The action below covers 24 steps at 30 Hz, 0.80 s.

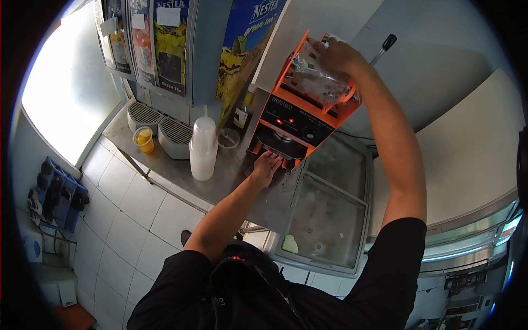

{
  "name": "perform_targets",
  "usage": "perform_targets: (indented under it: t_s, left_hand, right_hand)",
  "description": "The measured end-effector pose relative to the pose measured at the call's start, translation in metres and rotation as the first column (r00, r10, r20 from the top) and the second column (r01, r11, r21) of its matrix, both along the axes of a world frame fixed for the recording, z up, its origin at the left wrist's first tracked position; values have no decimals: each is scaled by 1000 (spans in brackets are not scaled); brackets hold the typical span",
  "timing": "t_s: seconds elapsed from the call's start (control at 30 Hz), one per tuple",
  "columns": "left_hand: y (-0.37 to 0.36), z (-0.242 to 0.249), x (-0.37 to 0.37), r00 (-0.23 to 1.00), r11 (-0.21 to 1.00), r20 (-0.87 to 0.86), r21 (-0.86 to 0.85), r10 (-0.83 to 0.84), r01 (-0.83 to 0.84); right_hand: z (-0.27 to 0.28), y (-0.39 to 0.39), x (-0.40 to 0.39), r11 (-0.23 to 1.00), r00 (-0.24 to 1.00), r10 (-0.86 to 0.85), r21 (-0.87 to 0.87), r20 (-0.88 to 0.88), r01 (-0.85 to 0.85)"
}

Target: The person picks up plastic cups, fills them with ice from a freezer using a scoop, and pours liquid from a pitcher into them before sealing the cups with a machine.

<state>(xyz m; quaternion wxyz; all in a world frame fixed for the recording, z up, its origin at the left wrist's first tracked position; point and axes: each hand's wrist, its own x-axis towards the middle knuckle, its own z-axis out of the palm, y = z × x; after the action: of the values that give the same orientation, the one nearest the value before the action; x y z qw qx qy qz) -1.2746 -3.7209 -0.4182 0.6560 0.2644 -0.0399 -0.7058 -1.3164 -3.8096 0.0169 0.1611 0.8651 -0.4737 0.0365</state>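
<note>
An orange machine (pixel 342 114) stands on a metal surface (pixel 223 190), its black front panel (pixel 294 124) showing small red lights (pixel 279 121). Seen from the middle of the machine, the right hand (pixel 336 56) is at one o'clock, on the top of the frame. Its fingers are bent over clear printed film (pixel 316 77); whether they grip it, I cannot tell. The left hand (pixel 267 166) is at seven o'clock, palm turned up, its fingertips at the front edge of a black tray (pixel 283 148) low in the machine. The fingers are partly hidden there, so I cannot tell whether they close on the tray.

A lever (pixel 377 56) with a black knob sticks out at two o'clock. At eight o'clock a tall stack of plastic cups (pixel 202 157) stands on the surface, with a clear container (pixel 228 138) just beside it. A bottle (pixel 241 116) is near the machine at nine o'clock; farther out that way, a cup of orange-yellow drink (pixel 144 141) stands next to grated drip trays (pixel 176 140). At six o'clock is a glass-topped freezer (pixel 324 220).
</note>
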Motion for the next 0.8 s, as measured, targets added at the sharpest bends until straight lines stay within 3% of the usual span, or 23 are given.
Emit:
perform_targets:
  t_s: [0.07, 0.17, 0.23, 0.3, 0.4, 0.57, 0.8]
  left_hand:
    - [9, -3, -1, 1000, 999, -15, 38, 23, -22]
    - [25, -4, -1, 999, 1000, -31, 7, 13, -13]
    - [41, 0, 2, 998, 1000, -56, 3, 12, -12]
    - [55, 2, 4, 998, 1000, -63, -8, 3, -3]
    - [72, -7, 5, 998, 1000, -65, -16, -7, 6]
    - [98, -23, 4, 996, 999, -88, -33, -11, 8]
    - [121, -4, 7, 995, 999, -97, -48, 17, -22]
  right_hand:
    - [-4, 10, 3, 991, 995, 20, 137, -99, -6]
    - [-29, 2, -1, 990, 999, 21, 141, 38, -26]
    - [-54, 0, -5, 997, 991, 35, -72, 131, -26]
    - [-79, 33, -5, 907, 985, 99, -420, 144, -30]
    - [-101, 53, -6, 776, 975, 178, -629, 136, -54]
    - [-117, 70, 0, 768, 967, 163, -641, 194, -1]
    - [-139, 90, 1, 750, 960, 198, -662, 200, -17]
